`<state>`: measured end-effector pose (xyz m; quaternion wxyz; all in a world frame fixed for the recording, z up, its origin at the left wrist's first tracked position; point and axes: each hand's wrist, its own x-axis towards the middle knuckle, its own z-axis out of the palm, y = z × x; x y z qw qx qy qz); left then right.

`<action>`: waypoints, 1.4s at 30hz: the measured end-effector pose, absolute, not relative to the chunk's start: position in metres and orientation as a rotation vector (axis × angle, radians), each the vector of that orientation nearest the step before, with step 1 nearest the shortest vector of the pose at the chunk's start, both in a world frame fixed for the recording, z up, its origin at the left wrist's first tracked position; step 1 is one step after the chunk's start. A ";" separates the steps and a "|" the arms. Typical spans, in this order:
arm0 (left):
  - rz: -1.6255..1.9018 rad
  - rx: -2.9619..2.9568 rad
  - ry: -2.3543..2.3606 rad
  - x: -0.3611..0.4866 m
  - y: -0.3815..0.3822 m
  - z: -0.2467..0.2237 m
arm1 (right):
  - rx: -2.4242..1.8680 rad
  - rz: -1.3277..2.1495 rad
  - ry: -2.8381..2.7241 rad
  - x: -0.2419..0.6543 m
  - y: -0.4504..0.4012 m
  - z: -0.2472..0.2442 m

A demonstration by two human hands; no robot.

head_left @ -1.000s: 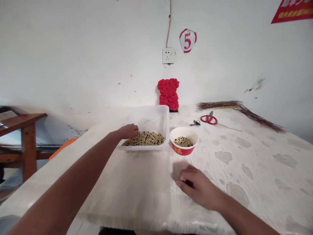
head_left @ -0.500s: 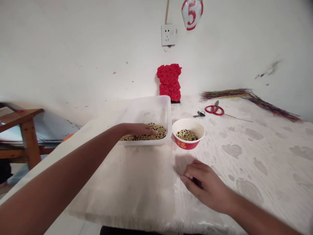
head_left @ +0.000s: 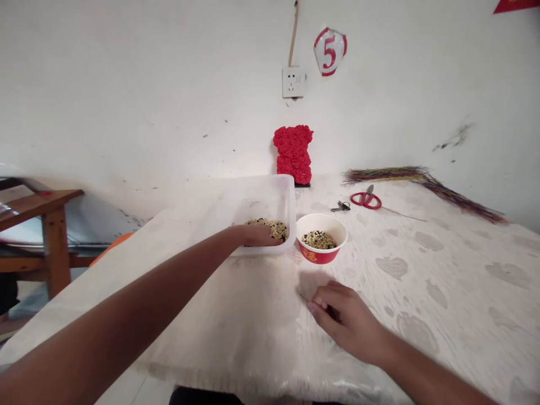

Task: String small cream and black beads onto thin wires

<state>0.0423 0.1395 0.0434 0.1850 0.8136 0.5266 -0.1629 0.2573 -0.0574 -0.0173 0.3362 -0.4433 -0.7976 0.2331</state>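
Observation:
My left hand is down inside a white plastic bin, among small beads, mostly cream with dark ones mixed in. Its fingers are hidden by the beads and the bin's front rim, so I cannot tell how they are bent. My right hand is closed in a pinch over the table, its fingers on a thin wire whose tip sticks out to the left. Between the hands, a little farther back, stands a red and white paper bowl with similar beads in it.
Behind the bowl lie red-handled scissors and a small dark metal item. Bundles of thin coloured wires rest along the wall. A red flower-covered bear figure stands behind the bin. At left is a wooden stool.
My left hand has moved right and deeper into the beads, towards the bin's right front corner. My right hand keeps its pinch on the wire. The view has tilted slightly upward.

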 end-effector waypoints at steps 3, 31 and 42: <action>-0.403 2.355 1.424 0.042 0.136 0.037 | -1.187 0.610 -2.081 0.257 -0.057 -0.019; -0.301 2.404 1.501 0.019 0.149 0.053 | -1.220 0.707 -2.106 0.260 -0.057 -0.020; -0.331 2.176 1.612 -0.013 0.154 0.058 | -1.216 0.701 -2.117 0.260 -0.057 -0.024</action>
